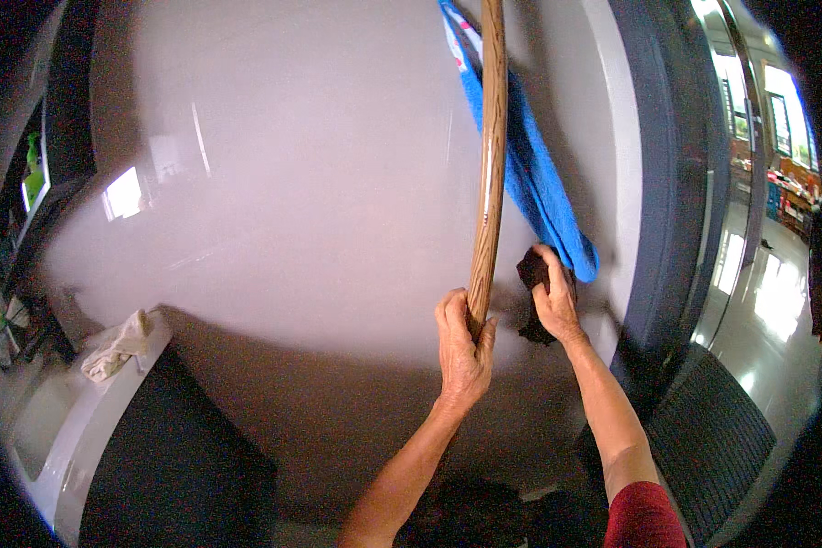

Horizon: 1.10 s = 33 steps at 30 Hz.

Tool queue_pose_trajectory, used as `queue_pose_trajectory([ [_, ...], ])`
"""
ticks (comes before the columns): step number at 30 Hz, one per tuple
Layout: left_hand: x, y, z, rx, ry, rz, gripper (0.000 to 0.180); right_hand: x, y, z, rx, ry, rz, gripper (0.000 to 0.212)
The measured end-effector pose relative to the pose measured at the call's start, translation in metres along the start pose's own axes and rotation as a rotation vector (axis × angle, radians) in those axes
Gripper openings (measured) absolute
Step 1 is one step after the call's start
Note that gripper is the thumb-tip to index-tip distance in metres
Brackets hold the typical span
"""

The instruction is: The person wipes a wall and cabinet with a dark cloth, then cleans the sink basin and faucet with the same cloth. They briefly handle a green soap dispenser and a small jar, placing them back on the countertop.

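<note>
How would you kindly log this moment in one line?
Left hand: gripping wood-grain pole | Right hand: holding dark brown cloth | Blue towel: behind pole | Pale cloth: on white ledge

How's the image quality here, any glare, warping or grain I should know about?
Head view: bright reflections glare off the pale surface at left and the shiny floor at right; the wooden pole looks bowed, probably lens distortion; grain speckles the shadowed lower part; the rim falls to black; left hand and right hand look fairly sharp.
</note>
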<state>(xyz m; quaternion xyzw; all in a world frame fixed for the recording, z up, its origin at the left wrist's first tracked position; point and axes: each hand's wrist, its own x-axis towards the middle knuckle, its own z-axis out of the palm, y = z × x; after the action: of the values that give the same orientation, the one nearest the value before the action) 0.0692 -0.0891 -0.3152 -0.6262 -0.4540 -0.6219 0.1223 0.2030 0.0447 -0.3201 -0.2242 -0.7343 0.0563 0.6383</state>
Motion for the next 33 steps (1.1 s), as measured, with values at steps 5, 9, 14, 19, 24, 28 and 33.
queue_pose_trajectory([
  [5,0.002,-0.003,0.046,-0.074,-0.001,0.049,0.047,0.018,0.026,-0.043,0.061,-0.140,0.094,0.070],
  [9,-0.002,0.000,0.074,-0.147,-0.120,-0.080,0.042,0.032,0.040,-0.067,0.060,-0.096,0.105,0.075],
  [14,-0.006,0.008,0.092,0.053,-0.073,-0.106,0.040,0.057,0.050,-0.093,0.000,-0.057,0.198,0.083],
  [19,-0.001,0.010,0.088,0.180,-0.119,-0.154,0.044,0.071,0.059,-0.108,0.054,-0.031,0.227,0.079],
  [24,-0.002,0.008,0.085,0.097,-0.141,-0.133,0.048,0.029,0.072,-0.121,0.370,-0.133,0.416,0.060],
  [28,-0.003,0.006,0.084,0.068,-0.156,-0.110,0.050,0.001,0.057,-0.124,0.395,0.039,0.453,0.043],
  [33,-0.007,0.001,0.080,0.008,-0.157,-0.052,0.054,0.021,-0.020,-0.097,0.301,0.469,-0.005,0.033],
])
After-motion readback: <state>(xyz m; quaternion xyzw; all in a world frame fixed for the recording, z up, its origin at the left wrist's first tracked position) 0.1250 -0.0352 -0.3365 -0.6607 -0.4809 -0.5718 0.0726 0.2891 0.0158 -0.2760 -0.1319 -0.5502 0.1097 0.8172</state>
